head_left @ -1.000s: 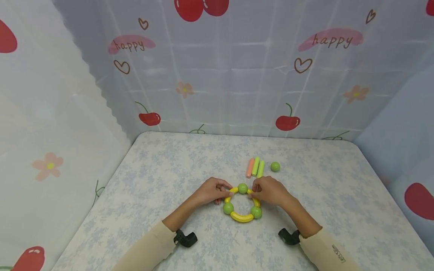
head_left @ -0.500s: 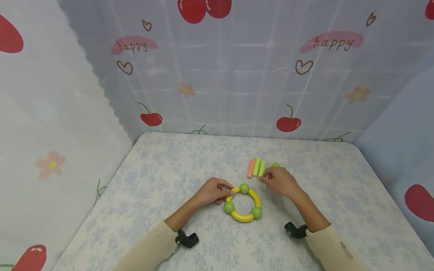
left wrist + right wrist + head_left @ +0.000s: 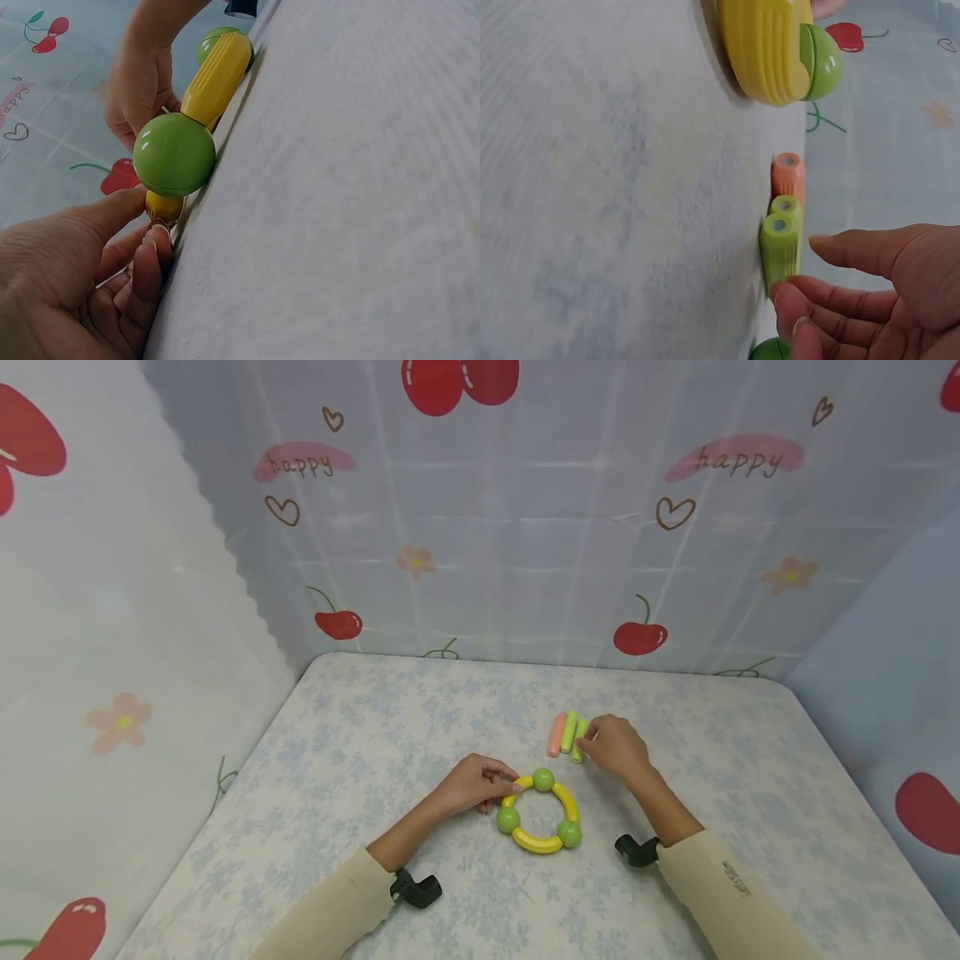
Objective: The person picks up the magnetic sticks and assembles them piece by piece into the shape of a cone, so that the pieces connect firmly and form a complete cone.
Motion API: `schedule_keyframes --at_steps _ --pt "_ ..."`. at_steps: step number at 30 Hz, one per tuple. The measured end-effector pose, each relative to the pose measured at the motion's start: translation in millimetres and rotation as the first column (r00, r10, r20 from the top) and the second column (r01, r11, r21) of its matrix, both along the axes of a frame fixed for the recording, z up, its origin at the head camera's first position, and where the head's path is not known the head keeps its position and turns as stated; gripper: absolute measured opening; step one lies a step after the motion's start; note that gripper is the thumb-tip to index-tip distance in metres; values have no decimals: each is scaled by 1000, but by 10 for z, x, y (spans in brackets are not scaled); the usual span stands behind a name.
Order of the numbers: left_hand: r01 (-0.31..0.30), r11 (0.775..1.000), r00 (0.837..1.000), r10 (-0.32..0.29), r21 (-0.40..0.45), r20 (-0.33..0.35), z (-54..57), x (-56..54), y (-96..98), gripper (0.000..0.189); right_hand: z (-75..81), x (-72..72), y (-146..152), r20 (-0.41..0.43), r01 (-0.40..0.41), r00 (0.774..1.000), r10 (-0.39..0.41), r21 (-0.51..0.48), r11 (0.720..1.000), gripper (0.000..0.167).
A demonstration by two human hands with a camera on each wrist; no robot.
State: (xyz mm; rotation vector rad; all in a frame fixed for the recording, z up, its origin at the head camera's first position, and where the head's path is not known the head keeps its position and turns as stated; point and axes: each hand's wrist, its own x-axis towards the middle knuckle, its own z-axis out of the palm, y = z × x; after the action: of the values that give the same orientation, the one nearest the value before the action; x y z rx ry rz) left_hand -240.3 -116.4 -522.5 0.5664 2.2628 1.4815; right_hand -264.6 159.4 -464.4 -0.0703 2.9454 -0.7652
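Note:
A ring of yellow curved rods and green balls lies on the table. My left hand pinches the ring's upper-left yellow rod between thumb and fingertips, beside a green ball. Beyond the ring, my right hand reaches over the nearest light-green stick. In the right wrist view its thumb and fingers stand apart, the fingertips right at that stick. A second light-green stick and an orange-pink stick lie alongside.
A loose green ball shows below the right fingers in the right wrist view; the hand hides it in the head view. The patterned tabletop meets a printed curtain at the back. Black wrist cameras sit on both forearms.
My right hand has let go of the ring's right side and moved away and right, to the light-green sticks, covering the loose ball. My left hand stays on the ring.

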Motion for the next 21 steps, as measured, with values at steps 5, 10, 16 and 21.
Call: schedule_keyframes --at_steps 5,10,16,21 --pt "-5 1000 1000 5 -3 5 3 1 9 24 -6 -38 -72 41 61 997 -63 47 997 31" --pt "-9 1000 1000 9 -6 5 -5 -3 21 21 -29 -60 -70 78 69 994 -72 38 997 41" --pt "-13 1000 1000 13 -5 6 -16 -1 22 22 -49 -36 0 143 39 989 -40 11 999 39" --pt "-21 1000 1000 21 -5 2 -12 -2 15 21 -54 -15 37 178 4 984 -1 -16 1000 41"
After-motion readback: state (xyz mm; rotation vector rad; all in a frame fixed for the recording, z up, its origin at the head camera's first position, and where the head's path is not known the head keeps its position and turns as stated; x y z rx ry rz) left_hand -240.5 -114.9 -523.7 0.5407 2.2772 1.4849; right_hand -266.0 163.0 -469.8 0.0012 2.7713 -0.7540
